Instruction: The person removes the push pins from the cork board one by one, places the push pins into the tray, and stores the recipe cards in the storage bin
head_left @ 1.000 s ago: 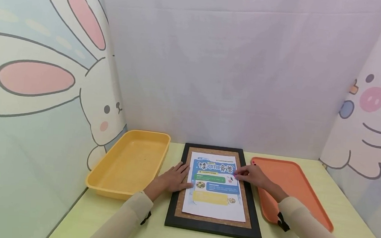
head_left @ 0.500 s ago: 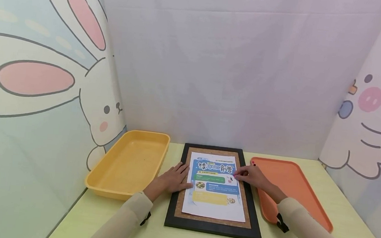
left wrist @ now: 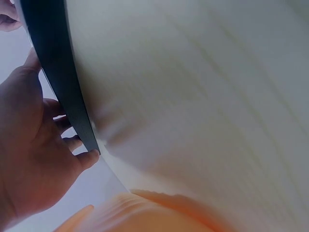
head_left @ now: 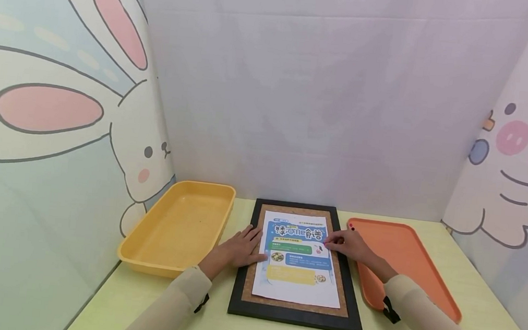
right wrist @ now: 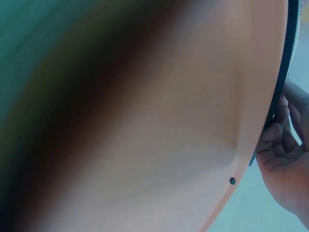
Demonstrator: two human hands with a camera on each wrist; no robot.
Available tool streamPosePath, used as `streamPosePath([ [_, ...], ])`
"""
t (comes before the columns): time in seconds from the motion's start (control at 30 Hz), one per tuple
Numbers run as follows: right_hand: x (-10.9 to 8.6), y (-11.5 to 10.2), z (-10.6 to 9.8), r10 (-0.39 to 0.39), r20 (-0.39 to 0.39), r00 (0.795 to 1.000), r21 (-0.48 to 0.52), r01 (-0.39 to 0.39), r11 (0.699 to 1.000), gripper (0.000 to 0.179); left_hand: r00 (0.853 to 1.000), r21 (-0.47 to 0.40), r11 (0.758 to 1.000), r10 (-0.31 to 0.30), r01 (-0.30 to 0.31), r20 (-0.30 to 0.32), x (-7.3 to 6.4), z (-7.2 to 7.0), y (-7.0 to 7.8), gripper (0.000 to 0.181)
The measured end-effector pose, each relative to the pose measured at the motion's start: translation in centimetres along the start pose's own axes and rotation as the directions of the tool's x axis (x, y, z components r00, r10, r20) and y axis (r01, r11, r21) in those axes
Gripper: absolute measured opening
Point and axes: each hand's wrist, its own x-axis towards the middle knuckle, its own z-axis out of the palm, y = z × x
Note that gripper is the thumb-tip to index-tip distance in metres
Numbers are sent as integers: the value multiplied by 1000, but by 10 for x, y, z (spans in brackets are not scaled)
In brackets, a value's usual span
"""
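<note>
A printed poster sheet with blue, green and yellow blocks lies on a cork board in a black frame. My left hand rests with fingers spread across the frame's left side, fingertips and thumb at the sheet's left edge. In the left wrist view, the left hand's fingers reach over the black frame. At the sheet's right edge my right hand pinches a small pink pushpin, mostly hidden by the fingertips. The right wrist view shows that hand's curled fingers beside the frame.
A deep yellow tray stands left of the board. An orange tray lies to the right, under the right forearm. Near its far left corner sit a red dot-like piece and a black one. A wall rises behind the table.
</note>
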Motion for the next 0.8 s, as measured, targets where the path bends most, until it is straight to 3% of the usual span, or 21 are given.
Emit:
streamPosePath([
  [0.5, 0, 2, 0, 22, 14, 1000, -3, -22, 1000, 6, 1000, -30, 1000, 3, -4, -7, -3, -3, 4, 91],
  [0.8, -2, 0, -4, -13, 19, 1000, 10, 13, 1000, 7, 1000, -13, 1000, 3, -3, 0, -2, -4, 3, 89],
])
